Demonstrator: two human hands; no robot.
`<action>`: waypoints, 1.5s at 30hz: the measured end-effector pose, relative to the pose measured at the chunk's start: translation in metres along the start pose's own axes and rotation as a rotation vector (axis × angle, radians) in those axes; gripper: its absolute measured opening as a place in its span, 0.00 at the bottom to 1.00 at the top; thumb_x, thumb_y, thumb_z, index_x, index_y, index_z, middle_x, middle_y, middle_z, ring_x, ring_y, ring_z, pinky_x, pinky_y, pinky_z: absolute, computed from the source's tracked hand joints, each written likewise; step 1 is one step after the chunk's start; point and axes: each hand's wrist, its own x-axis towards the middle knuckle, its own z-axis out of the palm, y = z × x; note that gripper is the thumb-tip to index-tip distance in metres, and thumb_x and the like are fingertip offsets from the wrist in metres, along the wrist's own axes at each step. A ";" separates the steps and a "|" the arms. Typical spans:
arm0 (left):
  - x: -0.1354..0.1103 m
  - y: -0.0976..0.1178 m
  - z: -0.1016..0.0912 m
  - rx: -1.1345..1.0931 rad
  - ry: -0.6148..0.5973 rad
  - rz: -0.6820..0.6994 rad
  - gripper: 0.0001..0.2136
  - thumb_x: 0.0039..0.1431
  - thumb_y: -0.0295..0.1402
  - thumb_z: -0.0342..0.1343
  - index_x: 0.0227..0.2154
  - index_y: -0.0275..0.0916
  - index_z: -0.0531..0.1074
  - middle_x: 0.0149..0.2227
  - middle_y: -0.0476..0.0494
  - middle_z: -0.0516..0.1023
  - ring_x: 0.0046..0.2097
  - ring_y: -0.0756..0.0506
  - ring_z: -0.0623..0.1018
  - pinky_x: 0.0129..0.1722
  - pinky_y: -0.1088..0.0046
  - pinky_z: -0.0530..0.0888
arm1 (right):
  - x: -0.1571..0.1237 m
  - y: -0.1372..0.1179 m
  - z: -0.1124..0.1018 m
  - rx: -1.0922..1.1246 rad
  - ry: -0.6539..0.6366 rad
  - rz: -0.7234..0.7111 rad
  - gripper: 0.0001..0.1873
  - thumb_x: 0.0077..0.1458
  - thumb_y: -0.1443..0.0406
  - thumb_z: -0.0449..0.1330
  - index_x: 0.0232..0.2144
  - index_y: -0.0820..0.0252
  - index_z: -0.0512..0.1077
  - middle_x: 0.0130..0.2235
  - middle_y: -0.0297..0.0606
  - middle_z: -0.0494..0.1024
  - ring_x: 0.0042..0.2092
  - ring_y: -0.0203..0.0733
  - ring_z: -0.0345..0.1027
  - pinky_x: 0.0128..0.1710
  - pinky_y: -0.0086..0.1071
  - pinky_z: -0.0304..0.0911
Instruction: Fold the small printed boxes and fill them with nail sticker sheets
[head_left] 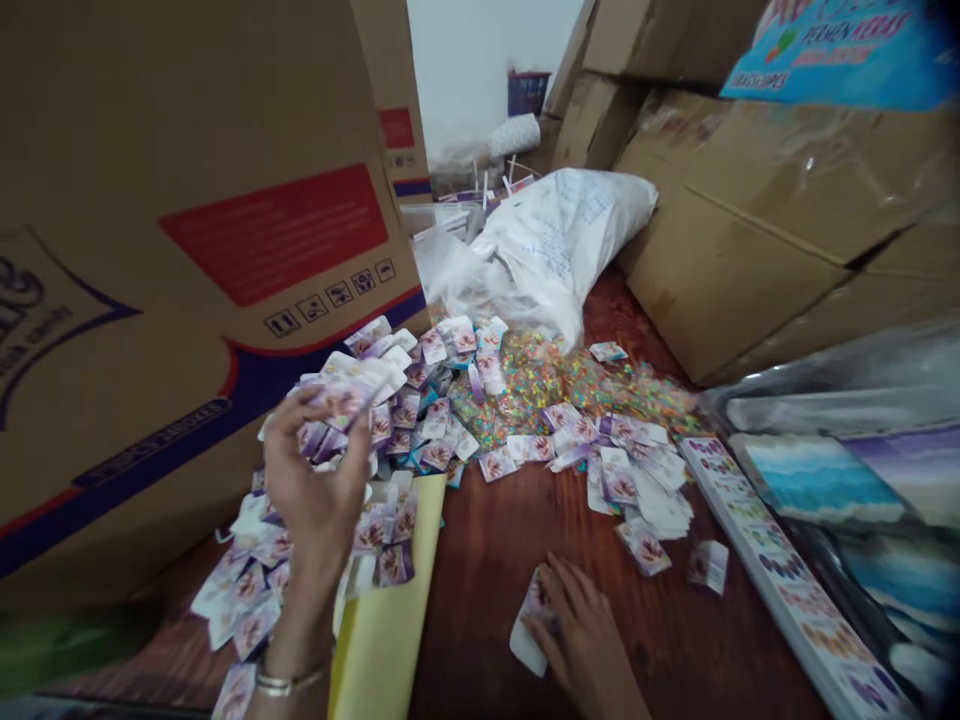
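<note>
My left hand point(315, 500), with a metal bracelet point(289, 682) at the wrist, is raised and pinches a bunch of small white-and-purple printed cards point(341, 398). My right hand point(581, 625) rests on the reddish wood table point(480, 560), its fingers pressing a single card point(534, 615). Many loose cards lie scattered around both hands, some on a yellow sheet point(394, 590). Behind them spreads a heap of tiny multicoloured pieces point(525, 385), spilling from under a white plastic sack point(562, 240).
A large cardboard carton point(187, 300) rises along the left side, and more cartons point(780, 230) are stacked on the right. Printed strips point(757, 570) and plastic-wrapped blue sheets point(817, 480) lie at the right edge. A blue basket point(529, 93) stands far back against a white wall.
</note>
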 end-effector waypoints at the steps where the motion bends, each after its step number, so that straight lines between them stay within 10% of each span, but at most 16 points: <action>1: 0.011 -0.011 0.002 0.099 0.037 0.009 0.13 0.50 0.33 0.58 0.39 0.36 0.65 0.46 0.36 0.69 0.50 0.41 0.70 0.51 0.58 0.64 | -0.005 0.002 0.004 -0.056 0.000 -0.018 0.22 0.54 0.55 0.54 0.48 0.59 0.67 0.49 0.44 0.73 0.47 0.51 0.67 0.41 0.41 0.65; 8: 0.011 -0.059 0.020 0.444 -0.253 0.098 0.14 0.56 0.37 0.51 0.41 0.33 0.69 0.53 0.29 0.64 0.58 0.33 0.58 0.55 0.47 0.53 | -0.014 0.001 0.013 -0.138 0.015 -0.018 0.20 0.54 0.56 0.53 0.48 0.57 0.67 0.49 0.43 0.73 0.47 0.51 0.67 0.39 0.39 0.63; 15: -0.062 0.007 0.004 0.157 -0.309 0.123 0.12 0.57 0.30 0.52 0.44 0.38 0.68 0.54 0.34 0.63 0.60 0.38 0.57 0.56 0.51 0.58 | -0.009 -0.002 0.009 0.012 -0.061 0.169 0.18 0.50 0.58 0.57 0.44 0.55 0.68 0.53 0.44 0.68 0.55 0.57 0.58 0.43 0.46 0.62; 18: -0.123 0.036 0.000 -0.145 -0.657 -0.064 0.11 0.58 0.31 0.49 0.44 0.42 0.69 0.52 0.40 0.68 0.57 0.42 0.64 0.55 0.55 0.63 | -0.004 0.000 0.007 0.103 -0.026 0.207 0.14 0.50 0.59 0.57 0.39 0.56 0.70 0.54 0.45 0.66 0.57 0.59 0.53 0.44 0.50 0.61; 21: -0.170 0.047 0.000 -0.429 -1.035 -0.545 0.16 0.58 0.37 0.49 0.48 0.40 0.68 0.51 0.38 0.70 0.54 0.42 0.68 0.53 0.58 0.66 | 0.006 0.006 0.002 0.251 0.047 0.303 0.10 0.53 0.60 0.54 0.30 0.58 0.72 0.53 0.46 0.67 0.60 0.57 0.48 0.50 0.53 0.56; 25: -0.183 0.047 0.003 -0.808 -1.168 -1.180 0.23 0.54 0.43 0.53 0.50 0.33 0.67 0.52 0.34 0.69 0.55 0.41 0.68 0.56 0.62 0.61 | 0.028 0.012 -0.027 0.578 -0.080 0.457 0.13 0.52 0.58 0.56 0.22 0.59 0.73 0.51 0.47 0.70 0.59 0.56 0.52 0.53 0.57 0.52; 29: -0.177 0.049 0.001 -1.343 -1.343 -1.520 0.22 0.49 0.44 0.59 0.41 0.30 0.73 0.40 0.34 0.76 0.44 0.41 0.75 0.48 0.61 0.66 | 0.051 0.000 -0.068 0.878 -0.258 0.369 0.10 0.52 0.60 0.58 0.23 0.58 0.73 0.52 0.43 0.69 0.60 0.51 0.51 0.56 0.54 0.50; 45: -0.172 0.063 -0.011 -1.529 -1.360 -1.601 0.19 0.40 0.35 0.66 0.37 0.31 0.75 0.31 0.39 0.76 0.33 0.48 0.75 0.38 0.72 0.67 | 0.069 -0.014 -0.092 0.978 -0.397 0.120 0.05 0.54 0.64 0.57 0.26 0.56 0.70 0.52 0.39 0.70 0.61 0.47 0.49 0.55 0.49 0.54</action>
